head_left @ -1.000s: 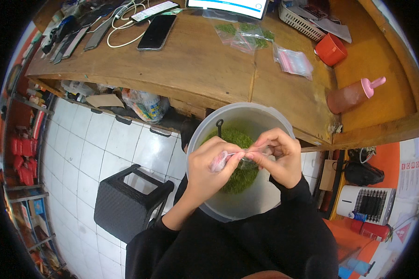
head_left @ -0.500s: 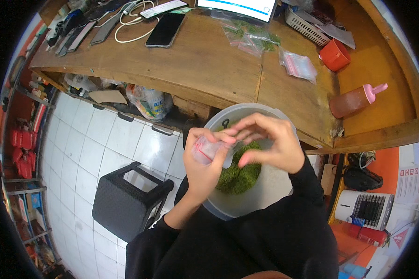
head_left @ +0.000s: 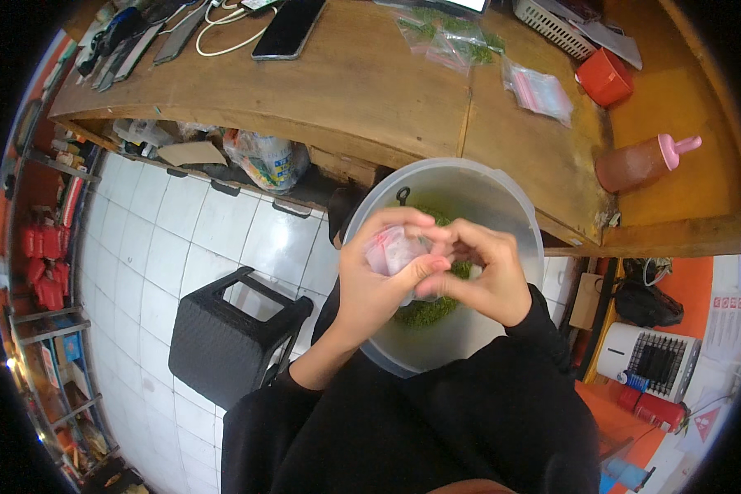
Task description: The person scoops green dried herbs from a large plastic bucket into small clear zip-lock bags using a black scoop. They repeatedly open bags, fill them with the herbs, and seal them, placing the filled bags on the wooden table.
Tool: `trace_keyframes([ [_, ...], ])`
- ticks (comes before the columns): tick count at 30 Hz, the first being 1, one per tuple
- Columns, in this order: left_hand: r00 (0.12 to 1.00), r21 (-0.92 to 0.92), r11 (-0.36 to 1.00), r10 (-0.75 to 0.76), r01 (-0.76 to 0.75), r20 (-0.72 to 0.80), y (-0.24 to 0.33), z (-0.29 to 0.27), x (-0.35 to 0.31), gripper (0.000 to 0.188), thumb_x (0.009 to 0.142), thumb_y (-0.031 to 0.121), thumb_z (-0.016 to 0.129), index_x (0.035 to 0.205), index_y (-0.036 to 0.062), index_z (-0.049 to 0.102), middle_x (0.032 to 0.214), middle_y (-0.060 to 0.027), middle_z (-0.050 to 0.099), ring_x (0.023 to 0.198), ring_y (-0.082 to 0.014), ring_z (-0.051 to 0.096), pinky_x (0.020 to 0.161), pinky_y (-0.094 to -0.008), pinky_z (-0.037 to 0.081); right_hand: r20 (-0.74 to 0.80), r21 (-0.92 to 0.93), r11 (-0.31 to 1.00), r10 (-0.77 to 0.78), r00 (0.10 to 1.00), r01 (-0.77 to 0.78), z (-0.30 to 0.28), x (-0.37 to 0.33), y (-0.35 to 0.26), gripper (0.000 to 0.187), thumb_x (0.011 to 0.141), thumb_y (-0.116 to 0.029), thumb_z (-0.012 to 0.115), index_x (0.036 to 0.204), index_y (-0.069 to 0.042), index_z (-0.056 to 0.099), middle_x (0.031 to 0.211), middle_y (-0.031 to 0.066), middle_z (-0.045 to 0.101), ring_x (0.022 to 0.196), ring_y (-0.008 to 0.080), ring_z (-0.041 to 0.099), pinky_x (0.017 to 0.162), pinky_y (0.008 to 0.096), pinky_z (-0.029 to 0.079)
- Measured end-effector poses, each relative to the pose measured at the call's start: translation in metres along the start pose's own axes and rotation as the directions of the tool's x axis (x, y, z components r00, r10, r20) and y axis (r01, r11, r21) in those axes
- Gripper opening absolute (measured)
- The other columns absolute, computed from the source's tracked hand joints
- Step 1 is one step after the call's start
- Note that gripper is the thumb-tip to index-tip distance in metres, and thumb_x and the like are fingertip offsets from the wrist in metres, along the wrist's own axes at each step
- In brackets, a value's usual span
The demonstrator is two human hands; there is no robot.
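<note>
In my left hand (head_left: 366, 284) is a small clear zip bag (head_left: 391, 249) with a red stripe along it, its fingers curled round the plastic. My right hand (head_left: 498, 276) meets it from the right, thumb and fingertips pinched at the bag's edge; the exact contact is partly hidden by the fingers. Both hands are over a large translucent tub (head_left: 528, 218). Fine green moss-like plant stuff (head_left: 426, 311) lies in the tub below them. A dark looped handle (head_left: 403, 196) shows inside the tub near its far left wall.
Beyond the tub stands a wooden desk (head_left: 346, 90) with filled clear bags (head_left: 449, 41), a stack of zip bags (head_left: 541, 95), a red cup (head_left: 605, 78), a pink-capped bottle (head_left: 638, 165) and a phone (head_left: 290, 29). A black stool (head_left: 222, 346) is on the left.
My right hand's raised, spread fingers have come down and closed in at the bag's edge. Both hands sit slightly further right, and the view has tilted down a little.
</note>
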State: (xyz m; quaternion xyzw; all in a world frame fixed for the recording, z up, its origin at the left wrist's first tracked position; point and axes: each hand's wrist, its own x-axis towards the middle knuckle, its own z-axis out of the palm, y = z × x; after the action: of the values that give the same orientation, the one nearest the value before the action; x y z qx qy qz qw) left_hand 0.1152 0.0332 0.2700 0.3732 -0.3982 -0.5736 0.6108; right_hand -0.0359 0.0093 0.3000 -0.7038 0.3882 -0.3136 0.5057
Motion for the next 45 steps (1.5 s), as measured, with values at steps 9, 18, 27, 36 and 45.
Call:
trace_keyframes([
  [9,0.986,0.025,0.987,-0.154,0.156,-0.066,-0.002,-0.009,0.003,0.019,0.074,0.014,0.072,0.079,0.0012,0.059,0.072,-0.0007,0.057,0.067,-0.0053,0.051,0.061,-0.0198,0.041,-0.224,0.361,0.933,0.092,0.97,-0.005,-0.022,0.001,0.009,0.011,0.083,-0.009,0.06,0.084,-0.003,0.051,0.077,0.0049,0.058,0.066,0.012,0.057,0.053,0.0214,0.045],
  [18,0.994,0.302,0.951,-0.088,0.065,0.064,-0.004,-0.01,0.0,0.013,0.074,0.007,0.069,0.07,0.0006,0.058,0.065,-0.0014,0.058,0.059,-0.0048,0.052,0.054,-0.0187,0.04,-0.145,-0.348,0.906,-0.305,0.941,0.24,-0.013,0.002,0.005,0.016,0.076,-0.01,0.066,0.084,0.001,0.058,0.074,0.0081,0.059,0.062,0.0147,0.056,0.052,0.0265,0.043],
  [27,0.99,0.352,0.935,-0.096,0.055,0.102,-0.012,-0.003,0.001,0.007,0.08,0.002,0.056,0.075,-0.001,0.052,0.067,-0.0079,0.057,0.054,-0.0146,0.056,0.051,-0.0251,0.042,0.039,-0.46,0.862,-0.219,0.975,0.212,-0.008,0.002,0.012,0.008,0.078,-0.007,0.058,0.081,0.001,0.055,0.073,0.0142,0.057,0.068,0.0303,0.059,0.055,0.0351,0.047],
  [36,0.924,0.808,0.513,0.369,-0.289,0.096,-0.008,0.006,-0.004,0.011,0.076,0.008,0.057,0.072,0.001,0.05,0.063,-0.015,0.05,0.058,-0.0324,0.053,0.051,-0.038,0.043,-0.044,-0.717,0.661,-0.36,0.932,0.221,0.004,0.003,0.009,0.014,0.069,-0.009,0.061,0.074,-0.004,0.049,0.07,0.0128,0.052,0.059,0.0309,0.054,0.05,0.0368,0.044],
  [45,0.89,0.484,0.76,0.277,-0.434,0.363,-0.008,-0.001,-0.001,0.014,0.076,0.011,0.062,0.085,0.0019,0.055,0.072,-0.0126,0.056,0.065,-0.0257,0.056,0.06,-0.0307,0.044,-0.128,-0.389,0.872,-0.37,0.92,0.297,-0.01,0.005,0.008,0.016,0.068,0.004,0.062,0.083,-0.001,0.063,0.079,0.0082,0.061,0.065,0.0138,0.058,0.058,0.0215,0.046],
])
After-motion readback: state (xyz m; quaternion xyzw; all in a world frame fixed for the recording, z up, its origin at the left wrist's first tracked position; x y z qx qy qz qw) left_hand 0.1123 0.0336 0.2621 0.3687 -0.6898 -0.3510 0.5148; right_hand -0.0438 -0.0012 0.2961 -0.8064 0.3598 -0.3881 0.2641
